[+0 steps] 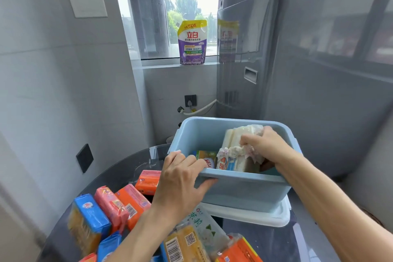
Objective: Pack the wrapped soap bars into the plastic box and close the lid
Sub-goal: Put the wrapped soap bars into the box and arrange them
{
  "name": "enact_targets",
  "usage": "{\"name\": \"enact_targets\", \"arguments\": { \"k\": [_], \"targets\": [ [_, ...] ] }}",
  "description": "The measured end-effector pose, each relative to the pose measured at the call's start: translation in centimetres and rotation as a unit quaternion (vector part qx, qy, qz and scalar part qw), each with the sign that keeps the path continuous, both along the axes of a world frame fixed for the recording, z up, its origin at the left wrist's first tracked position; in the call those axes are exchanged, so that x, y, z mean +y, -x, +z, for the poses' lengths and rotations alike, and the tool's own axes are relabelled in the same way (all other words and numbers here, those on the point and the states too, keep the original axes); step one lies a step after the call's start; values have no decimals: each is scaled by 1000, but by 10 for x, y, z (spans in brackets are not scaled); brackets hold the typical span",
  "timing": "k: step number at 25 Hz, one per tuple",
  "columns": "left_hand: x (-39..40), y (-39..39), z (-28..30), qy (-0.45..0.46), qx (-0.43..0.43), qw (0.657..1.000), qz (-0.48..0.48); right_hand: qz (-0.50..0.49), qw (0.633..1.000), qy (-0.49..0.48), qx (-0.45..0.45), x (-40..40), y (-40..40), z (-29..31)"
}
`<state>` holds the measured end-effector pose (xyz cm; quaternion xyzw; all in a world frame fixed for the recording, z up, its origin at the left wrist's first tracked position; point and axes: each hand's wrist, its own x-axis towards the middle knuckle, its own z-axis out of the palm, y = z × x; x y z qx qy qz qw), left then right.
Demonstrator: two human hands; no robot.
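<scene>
A light blue plastic box (242, 189) stands tilted toward me on its pale lid (274, 217), over a dark round table. My left hand (180, 181) grips the box's near rim, fingers inside and thumb outside. My right hand (263, 144) reaches into the box and clutches a white plastic-wrapped bundle of soap bars (234, 142). A green and red wrapped bar (205, 158) lies in the box beside the bundle. Several wrapped bars lie loose on the table: orange ones (131, 200), a pink one (109, 204), a blue and yellow one (89, 221).
A grey washing machine (308, 59) stands close behind and right of the box. A purple detergent pouch (192, 42) sits on the window sill. More wrapped bars, yellow (185, 244) and orange (240, 251), crowd the near table edge (102, 178). Walls close in on the left.
</scene>
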<state>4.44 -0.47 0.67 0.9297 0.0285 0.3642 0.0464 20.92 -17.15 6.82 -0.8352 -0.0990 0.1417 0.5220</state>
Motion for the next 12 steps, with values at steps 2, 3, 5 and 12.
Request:
{"name": "enact_targets", "arguments": {
  "k": [2, 3, 5, 12],
  "targets": [
    [-2, 2, 2, 0, -5, 1000, 5, 19, 999, 36, 24, 1, -4, 2],
    [-3, 3, 3, 2, -6, 1000, 1, 31, 998, 41, 44, 1, -4, 4],
    [-2, 3, 3, 1, -10, 1000, -8, 66, 994, 56, 67, 5, -4, 6],
    [0, 1, -1, -2, -22, 1000, 2, 43, 992, 105, -61, 22, -9, -8]
  ]
}}
